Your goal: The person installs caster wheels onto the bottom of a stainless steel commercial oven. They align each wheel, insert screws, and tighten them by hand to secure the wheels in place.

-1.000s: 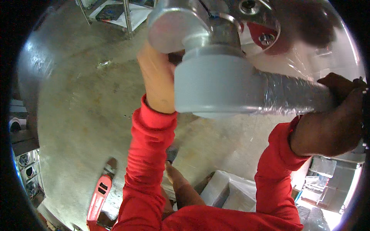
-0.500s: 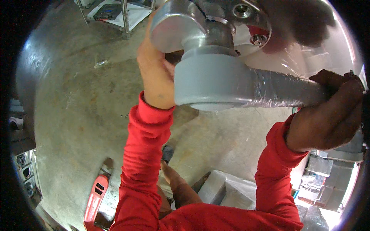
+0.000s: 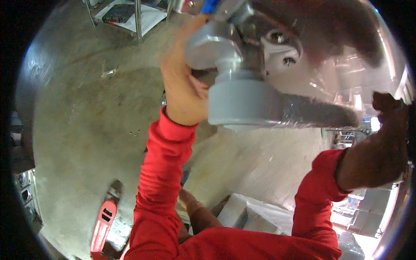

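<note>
A grey lever arm [image 3: 312, 110] partly wrapped in clear film juts right from a thick round grey hub [image 3: 242, 104] on a shiny metal machine body [image 3: 329, 39]. Above the hub is a short metal cylinder [image 3: 212, 45]. My left hand [image 3: 180, 82] curls round behind that cylinder. Its thumb side shows beside the hub, while most fingertips and what they grip are hidden. A blue piece [image 3: 210, 6] shows at the top of this hand. My right hand [image 3: 388, 112] is off the lever's end, dark against the bright background; its fingers are blurred.
A red pallet-jack-like frame [image 3: 103, 225] lies on the concrete floor at lower left. A plastic-wrapped white block [image 3: 247, 214] sits near my legs. A metal-legged rack [image 3: 138, 19] stands at far left. Shelving and bright stock [image 3: 355, 208] line the right side.
My right hand has come off the lever's end and moved slightly right. The machine parts and my left hand now appear lower and further right, and the blue piece has come into view.
</note>
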Demonstrator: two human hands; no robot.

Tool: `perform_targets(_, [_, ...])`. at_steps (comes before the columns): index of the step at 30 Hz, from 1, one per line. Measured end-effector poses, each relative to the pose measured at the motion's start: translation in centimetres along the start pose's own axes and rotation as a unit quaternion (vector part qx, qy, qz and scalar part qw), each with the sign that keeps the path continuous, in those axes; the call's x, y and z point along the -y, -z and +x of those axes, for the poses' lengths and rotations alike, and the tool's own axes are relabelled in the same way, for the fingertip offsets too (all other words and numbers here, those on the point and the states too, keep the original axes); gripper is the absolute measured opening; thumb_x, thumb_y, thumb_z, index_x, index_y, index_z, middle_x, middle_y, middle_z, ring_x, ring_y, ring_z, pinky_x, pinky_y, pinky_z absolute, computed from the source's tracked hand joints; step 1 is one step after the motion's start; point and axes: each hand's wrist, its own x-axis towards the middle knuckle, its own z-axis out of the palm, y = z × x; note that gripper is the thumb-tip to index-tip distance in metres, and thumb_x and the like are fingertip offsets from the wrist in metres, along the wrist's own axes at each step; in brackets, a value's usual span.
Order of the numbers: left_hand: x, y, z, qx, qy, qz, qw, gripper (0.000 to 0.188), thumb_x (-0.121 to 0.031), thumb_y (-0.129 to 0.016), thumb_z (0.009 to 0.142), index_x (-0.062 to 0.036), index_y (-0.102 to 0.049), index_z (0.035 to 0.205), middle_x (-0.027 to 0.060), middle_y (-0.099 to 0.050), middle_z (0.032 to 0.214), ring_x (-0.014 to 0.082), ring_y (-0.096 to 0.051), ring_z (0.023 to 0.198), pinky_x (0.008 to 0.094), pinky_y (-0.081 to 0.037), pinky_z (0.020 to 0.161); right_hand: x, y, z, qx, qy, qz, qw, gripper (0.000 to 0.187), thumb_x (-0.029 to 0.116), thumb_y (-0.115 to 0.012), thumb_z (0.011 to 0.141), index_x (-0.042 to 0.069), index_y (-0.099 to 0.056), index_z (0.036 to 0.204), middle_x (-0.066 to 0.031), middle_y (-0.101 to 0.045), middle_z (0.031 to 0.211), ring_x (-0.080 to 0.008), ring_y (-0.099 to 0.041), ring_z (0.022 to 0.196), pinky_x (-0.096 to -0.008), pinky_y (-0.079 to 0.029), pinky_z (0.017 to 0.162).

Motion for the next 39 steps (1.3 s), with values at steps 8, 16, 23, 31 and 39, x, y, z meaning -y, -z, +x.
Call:
perform_targets(8, [-0.5, 0.2, 0.3, 0.007, -0.094, 0.005, 0.996, 0.067, -0.022, -0.077, 0.067, 0.0046, -0.055, 0.124, 0.021, -0.064, 0.11, 0.0324, -0.067, 0.096, 0.0344, -0.05, 0.089, 1.6, -0.2, 6.1, 0.34, 0.292, 0.084, 0.89, 0.025, 0.012, -0.082, 0.068, 0.004, -0.065, 0.085, -0.0062, -0.063, 0.074, -0.0232, -0.059, 0.062, -0.0345, -0.048, 0.053])
perform_targets(16, [-0.9, 0.3, 0.7, 0.009, -0.121, 0.011, 0.992, 0.071, -0.018, -0.077, 0.057, 0.0009, -0.057, 0.122, 0.0199, -0.064, 0.101, 0.0387, -0.064, 0.084, 0.0379, -0.053, 0.078, 3.9, -0.9, 7.1, 0.341, 0.331, -0.041, 0.879, 0.018, 0.011, -0.077, 0.072, 0.006, -0.063, 0.082, -0.0039, -0.055, 0.072, -0.0179, -0.054, 0.054, -0.0329, -0.042, 0.046])
perform_targets(23, [-1.1, 0.2, 0.4, 0.009, -0.106, 0.02, 0.994, 0.071, -0.015, -0.074, 0.054, -0.0008, -0.056, 0.121, 0.0192, -0.063, 0.1, 0.0391, -0.063, 0.084, 0.0387, -0.052, 0.077, 1.3, -1.8, 7.2, 0.235, 0.486, 0.016, 0.842, 0.024, 0.017, -0.066, 0.07, 0.006, -0.068, 0.092, -0.0013, -0.054, 0.077, -0.0107, -0.053, 0.057, -0.0249, -0.042, 0.046])
perform_targets(31, [-1.2, 0.5, 0.5, 0.013, -0.116, 0.025, 0.993, 0.071, -0.017, -0.074, 0.054, -0.0005, -0.056, 0.121, 0.0184, -0.061, 0.097, 0.0384, -0.061, 0.079, 0.0378, -0.051, 0.072, 0.5, -1.3, 7.9, 0.238, 0.518, 0.053, 0.82, 0.034, 0.014, -0.068, 0.072, 0.004, -0.071, 0.104, -0.0025, -0.061, 0.089, -0.0093, -0.055, 0.059, -0.0237, -0.044, 0.051])
perform_targets(39, [-1.4, 0.4, 0.6, 0.011, -0.108, 0.013, 0.994, 0.071, -0.019, -0.075, 0.055, 0.0006, -0.056, 0.12, 0.0179, -0.062, 0.096, 0.0363, -0.061, 0.078, 0.038, -0.052, 0.071, 1.0, -1.2, 8.0, 0.267, 0.51, 0.015, 0.817, 0.028, 0.019, -0.065, 0.071, 0.007, -0.069, 0.097, 0.0, -0.057, 0.087, -0.0081, -0.054, 0.059, -0.0218, -0.044, 0.048])
